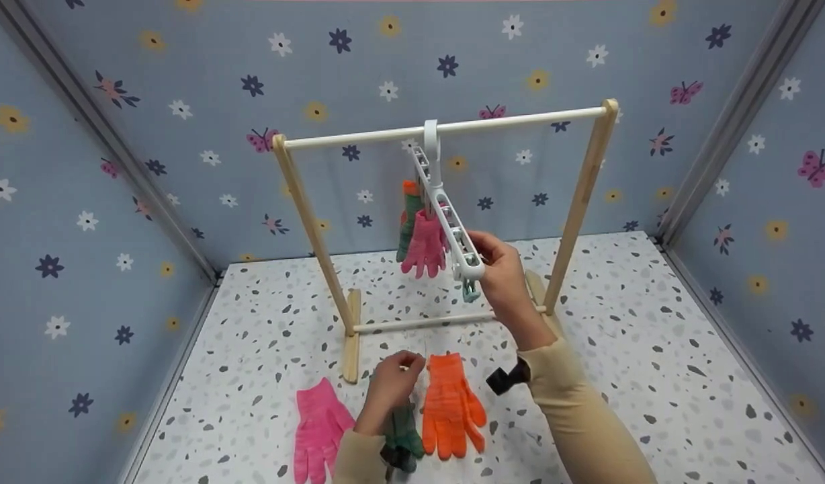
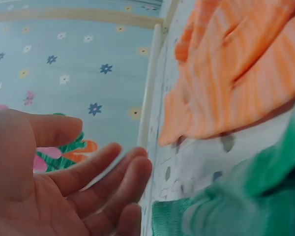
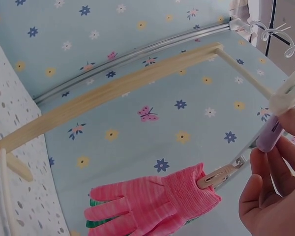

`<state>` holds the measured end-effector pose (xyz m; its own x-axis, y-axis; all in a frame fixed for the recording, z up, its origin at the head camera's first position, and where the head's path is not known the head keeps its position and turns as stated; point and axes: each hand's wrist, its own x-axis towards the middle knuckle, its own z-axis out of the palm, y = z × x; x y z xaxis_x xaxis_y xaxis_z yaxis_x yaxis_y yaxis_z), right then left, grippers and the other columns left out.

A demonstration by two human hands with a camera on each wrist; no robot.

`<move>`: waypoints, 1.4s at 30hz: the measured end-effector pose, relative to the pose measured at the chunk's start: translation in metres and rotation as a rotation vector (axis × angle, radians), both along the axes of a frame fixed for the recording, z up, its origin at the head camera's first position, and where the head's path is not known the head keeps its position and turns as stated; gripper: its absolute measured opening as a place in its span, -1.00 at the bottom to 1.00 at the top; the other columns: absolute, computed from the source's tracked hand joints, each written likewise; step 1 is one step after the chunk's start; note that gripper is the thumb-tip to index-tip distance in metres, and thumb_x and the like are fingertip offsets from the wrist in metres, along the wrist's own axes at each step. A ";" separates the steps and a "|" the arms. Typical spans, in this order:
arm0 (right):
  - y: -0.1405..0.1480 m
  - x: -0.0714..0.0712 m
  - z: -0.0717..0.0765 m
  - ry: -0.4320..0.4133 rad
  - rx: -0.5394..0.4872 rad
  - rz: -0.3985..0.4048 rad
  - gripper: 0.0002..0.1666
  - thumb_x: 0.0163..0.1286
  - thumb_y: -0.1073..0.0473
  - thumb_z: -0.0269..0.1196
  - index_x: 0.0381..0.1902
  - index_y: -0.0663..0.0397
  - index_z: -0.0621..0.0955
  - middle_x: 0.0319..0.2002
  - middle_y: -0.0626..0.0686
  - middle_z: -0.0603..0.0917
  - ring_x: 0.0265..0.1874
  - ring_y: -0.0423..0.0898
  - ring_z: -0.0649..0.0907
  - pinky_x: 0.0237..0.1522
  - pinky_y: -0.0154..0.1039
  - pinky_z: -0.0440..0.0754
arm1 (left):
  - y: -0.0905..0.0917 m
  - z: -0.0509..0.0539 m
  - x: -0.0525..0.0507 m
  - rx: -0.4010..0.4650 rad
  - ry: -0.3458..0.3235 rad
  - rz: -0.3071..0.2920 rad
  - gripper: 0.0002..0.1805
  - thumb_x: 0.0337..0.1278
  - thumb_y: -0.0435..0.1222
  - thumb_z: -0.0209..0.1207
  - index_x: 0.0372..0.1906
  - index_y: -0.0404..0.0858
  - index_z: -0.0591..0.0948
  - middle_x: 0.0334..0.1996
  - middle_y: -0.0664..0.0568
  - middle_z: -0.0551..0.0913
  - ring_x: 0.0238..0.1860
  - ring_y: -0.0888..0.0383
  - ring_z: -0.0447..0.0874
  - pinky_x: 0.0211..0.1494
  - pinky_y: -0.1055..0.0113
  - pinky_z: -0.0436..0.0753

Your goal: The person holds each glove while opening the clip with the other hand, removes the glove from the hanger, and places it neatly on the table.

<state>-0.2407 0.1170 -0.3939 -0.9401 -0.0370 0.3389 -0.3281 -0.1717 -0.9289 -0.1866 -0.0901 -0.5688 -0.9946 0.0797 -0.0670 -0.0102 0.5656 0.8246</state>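
A white clip hanger (image 1: 459, 232) hangs by its hook from the rack's top bar. At its near end my right hand (image 1: 506, 279) pinches a purple clip (image 3: 269, 133), seen in the right wrist view. A pink glove (image 1: 426, 249) and a green glove with an orange cuff (image 1: 409, 218) hang farther back; a beige clip (image 3: 219, 176) holds the pink one's cuff. My left hand (image 1: 394, 383), empty with fingers loosely bent, is over a green glove (image 1: 404, 430), between a pink glove (image 1: 318, 430) and an orange glove (image 1: 451, 407) lying on the table.
The wooden rack (image 1: 582, 202) stands on the speckled table (image 1: 251, 349), its lower bar (image 1: 426, 323) behind the lying gloves. Flower-patterned panels (image 1: 218, 87) enclose the back and both sides. A small black object (image 1: 506, 378) is at my right cuff.
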 end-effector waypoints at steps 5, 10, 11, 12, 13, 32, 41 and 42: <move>0.001 0.000 -0.003 0.022 0.009 0.004 -0.61 0.30 0.52 0.23 0.10 0.41 0.59 -0.06 0.17 0.66 -0.06 -0.01 0.63 -0.02 -0.26 0.59 | -0.007 0.005 -0.006 0.083 0.049 -0.010 -0.73 0.42 -0.09 0.12 -0.08 -0.18 0.68 -0.22 -0.03 0.69 -0.34 0.17 0.62 -0.26 0.19 0.60; 0.003 0.000 -0.006 0.047 0.024 0.018 -0.63 0.34 0.46 0.22 0.11 0.39 0.59 -0.04 0.17 0.65 -0.03 0.01 0.63 -0.01 -0.25 0.59 | -0.007 0.012 -0.016 0.137 0.102 0.012 -0.75 0.41 -0.13 0.15 -0.11 -0.21 0.68 -0.30 -0.03 0.70 -0.37 0.19 0.60 -0.34 0.25 0.57; 0.004 0.000 -0.007 0.050 0.025 0.018 -0.63 0.34 0.46 0.21 0.11 0.39 0.59 -0.04 0.17 0.64 -0.03 0.02 0.62 -0.02 -0.25 0.59 | -0.006 0.013 -0.019 0.145 0.115 0.019 -0.76 0.40 -0.14 0.16 -0.11 -0.21 0.68 -0.32 0.00 0.69 -0.37 0.19 0.60 -0.34 0.25 0.57; 0.004 0.000 -0.007 0.054 0.029 0.016 -0.63 0.35 0.45 0.20 0.11 0.39 0.59 -0.05 0.17 0.64 -0.03 0.02 0.62 -0.03 -0.26 0.59 | -0.005 0.015 -0.021 0.150 0.135 0.024 -0.78 0.39 -0.15 0.17 -0.11 -0.21 0.68 -0.33 0.03 0.69 -0.36 0.19 0.61 -0.33 0.25 0.58; 0.004 0.000 -0.008 0.058 0.036 0.014 -0.63 0.35 0.44 0.20 0.11 0.38 0.59 -0.05 0.16 0.63 -0.04 0.02 0.61 -0.03 -0.26 0.58 | -0.004 0.017 -0.023 0.156 0.156 0.029 -0.78 0.39 -0.16 0.17 -0.11 -0.22 0.68 -0.33 0.06 0.68 -0.35 0.19 0.61 -0.30 0.25 0.58; 0.015 -0.030 -0.023 -0.009 0.203 -0.055 -0.65 0.50 0.15 0.18 0.15 0.15 0.63 0.02 0.09 0.65 -0.05 0.00 0.60 -0.09 -0.23 0.59 | 0.001 0.066 -0.076 0.346 0.463 0.158 -0.81 0.37 -0.26 0.19 -0.02 -0.22 0.64 -0.15 0.09 0.67 -0.14 0.15 0.60 -0.14 0.24 0.55; 0.014 -0.050 -0.029 -0.044 0.241 -0.102 -0.65 0.49 0.14 0.19 0.15 0.15 0.63 0.01 0.08 0.66 -0.05 -0.03 0.59 -0.08 -0.24 0.56 | 0.003 0.077 -0.105 0.425 0.486 0.200 -0.77 0.34 -0.26 0.24 0.02 -0.21 0.61 -0.08 -0.01 0.65 -0.07 0.15 0.58 -0.09 0.21 0.54; 0.014 -0.052 -0.029 -0.049 0.221 -0.101 -0.65 0.50 0.16 0.19 0.16 0.17 0.62 0.02 0.09 0.66 -0.04 -0.04 0.58 -0.05 -0.23 0.55 | 0.004 0.078 -0.107 0.428 0.491 0.193 -0.76 0.33 -0.26 0.25 0.03 -0.21 0.61 -0.07 -0.02 0.65 -0.06 0.15 0.58 -0.08 0.22 0.55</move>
